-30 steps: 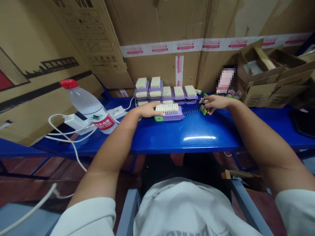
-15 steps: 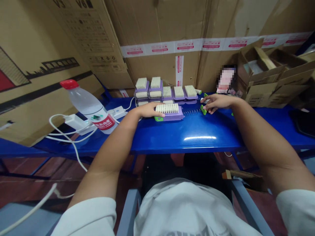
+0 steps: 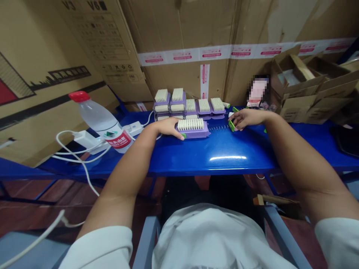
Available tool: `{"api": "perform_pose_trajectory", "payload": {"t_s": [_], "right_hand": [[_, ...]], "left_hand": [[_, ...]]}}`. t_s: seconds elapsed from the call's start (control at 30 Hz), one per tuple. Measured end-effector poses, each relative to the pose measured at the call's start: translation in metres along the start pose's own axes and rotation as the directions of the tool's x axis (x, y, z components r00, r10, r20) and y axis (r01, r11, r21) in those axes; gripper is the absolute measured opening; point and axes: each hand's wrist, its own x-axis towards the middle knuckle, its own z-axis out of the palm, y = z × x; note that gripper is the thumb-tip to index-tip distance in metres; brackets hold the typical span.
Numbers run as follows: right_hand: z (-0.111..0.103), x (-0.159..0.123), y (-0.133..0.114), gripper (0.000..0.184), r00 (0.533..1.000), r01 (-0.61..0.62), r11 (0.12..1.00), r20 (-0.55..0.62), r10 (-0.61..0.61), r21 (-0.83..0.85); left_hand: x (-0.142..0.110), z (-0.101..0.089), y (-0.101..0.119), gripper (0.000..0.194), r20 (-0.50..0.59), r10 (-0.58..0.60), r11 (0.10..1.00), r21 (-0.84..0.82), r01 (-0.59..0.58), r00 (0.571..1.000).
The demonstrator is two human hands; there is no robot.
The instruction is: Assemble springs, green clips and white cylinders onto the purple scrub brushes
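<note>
My left hand (image 3: 170,128) is closed on the left end of a purple block (image 3: 196,133) with a ribbed cream top. Its thumb lies along the near side, by a green end piece (image 3: 183,135). To the right of the block, a row of tiny metallic pieces (image 3: 218,128) runs across the blue table; they are too small to name. My right hand (image 3: 245,118) grips a small green plastic piece (image 3: 231,125) between thumb and fingers, just past that row. More purple blocks with ribbed tops (image 3: 204,106) stand behind, some of them stacked.
At left a red-capped water bottle (image 3: 101,121) leans beside white adapters and cables (image 3: 84,139). Cardboard sheets (image 3: 182,30) rise behind the blue table (image 3: 193,157). Open cardboard boxes (image 3: 303,106) and a phone with a blurred screen (image 3: 257,90) stand at the back right.
My left thumb has slid down and forward along the block's near side. My right fingers have drawn closer together around the green piece, which is now turned slightly. The block has barely moved.
</note>
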Motion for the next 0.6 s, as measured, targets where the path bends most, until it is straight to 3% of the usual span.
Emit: {"api": "perform_pose_trajectory", "payload": {"t_s": [0.6], "right_hand": [[0.0061,0.0028,-0.0051,0.067,1.000,0.025,0.999,-0.015,-0.026,-0.048]], "left_hand": [[0.0012,0.0022,-0.0010,0.102,-0.017,-0.002,0.999,-0.034,0.002,1.000]]}}
